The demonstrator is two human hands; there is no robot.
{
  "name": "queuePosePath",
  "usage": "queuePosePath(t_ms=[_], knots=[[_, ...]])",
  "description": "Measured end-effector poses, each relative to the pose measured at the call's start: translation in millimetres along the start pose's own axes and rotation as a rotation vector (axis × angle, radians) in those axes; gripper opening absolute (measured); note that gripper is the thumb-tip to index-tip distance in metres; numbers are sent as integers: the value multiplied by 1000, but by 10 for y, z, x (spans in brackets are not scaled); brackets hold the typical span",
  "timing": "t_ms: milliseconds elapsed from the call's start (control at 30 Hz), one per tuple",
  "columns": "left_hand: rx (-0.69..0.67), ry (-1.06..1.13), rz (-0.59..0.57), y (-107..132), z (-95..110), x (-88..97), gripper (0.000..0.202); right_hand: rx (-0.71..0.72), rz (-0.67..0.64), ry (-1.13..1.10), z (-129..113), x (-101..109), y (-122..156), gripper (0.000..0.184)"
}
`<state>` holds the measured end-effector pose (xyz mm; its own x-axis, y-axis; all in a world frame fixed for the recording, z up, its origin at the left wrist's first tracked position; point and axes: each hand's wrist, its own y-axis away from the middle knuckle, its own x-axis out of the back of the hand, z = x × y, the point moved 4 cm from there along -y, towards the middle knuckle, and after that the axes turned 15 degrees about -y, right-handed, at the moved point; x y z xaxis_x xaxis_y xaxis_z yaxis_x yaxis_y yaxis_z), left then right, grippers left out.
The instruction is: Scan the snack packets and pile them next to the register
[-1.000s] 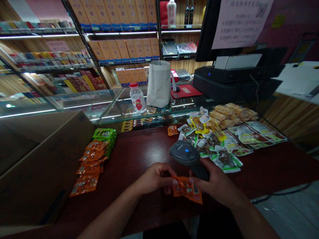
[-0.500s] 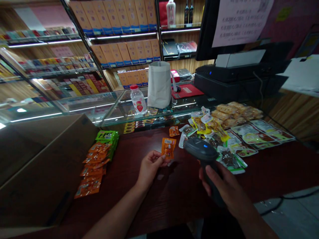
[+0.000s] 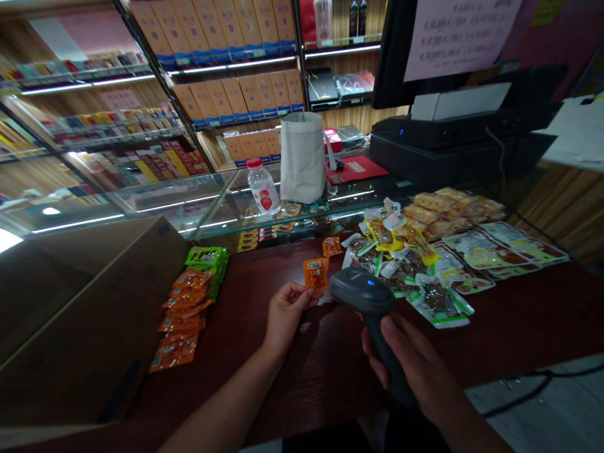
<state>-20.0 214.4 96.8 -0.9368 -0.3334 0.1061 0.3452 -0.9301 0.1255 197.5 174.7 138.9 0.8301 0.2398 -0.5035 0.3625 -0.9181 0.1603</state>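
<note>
At the left end of the wooden counter [image 3: 257,283] stands one cardboard box [image 3: 94,333]. Beside it I count at least five orange packets [image 3: 179,314], overlapping in one row from the near side toward the far edge. Where this row ends, there are green packets [image 3: 207,258], stacked, so their number I cannot tell. Beyond the far edge, on the glass case [image 3: 221,212], stand one bottle [image 3: 264,195] and one paper bag [image 3: 302,157]. One single orange packet [image 3: 331,246] lies near the far edge; to its right is a heap of clear pouches [image 3: 401,251], too mixed for counting, and then several flat packets [image 3: 486,251] toward the right end.

The left hand [image 3: 287,314] pinches one more orange packet, the held packet [image 3: 315,274], by its lower edge between thumb and fingers, over the middle of the counter. The right hand [image 3: 406,352] is wrapped around the handle of one scanner [image 3: 362,292], whose head is just beside the held packet.

The box has plain brown walls. The orange plastic is shiny and crinkled. The bottle is transparent with a red cap, the bag whitish and tall. The scanner is smooth, dark grey, rounded, with a blue light. The pouches are wrinkled, with green or yellow borders.
</note>
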Motion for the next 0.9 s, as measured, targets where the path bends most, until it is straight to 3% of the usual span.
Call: queuePosePath(t_ms=[300,633,733,900], knots=[[-34,-163,43,11,82,-6,25,-34,6,-45,-31,-10,16,53],[18,8,44,-120,-110,16,35,-12,18,-100,-83,123,33,51],[105,78,50,-261,-80,7,26,25,49,-129,-152,222,52,50],[247,99,55,-730,71,-115,20,57,74,-195,-231,358,123,52]])
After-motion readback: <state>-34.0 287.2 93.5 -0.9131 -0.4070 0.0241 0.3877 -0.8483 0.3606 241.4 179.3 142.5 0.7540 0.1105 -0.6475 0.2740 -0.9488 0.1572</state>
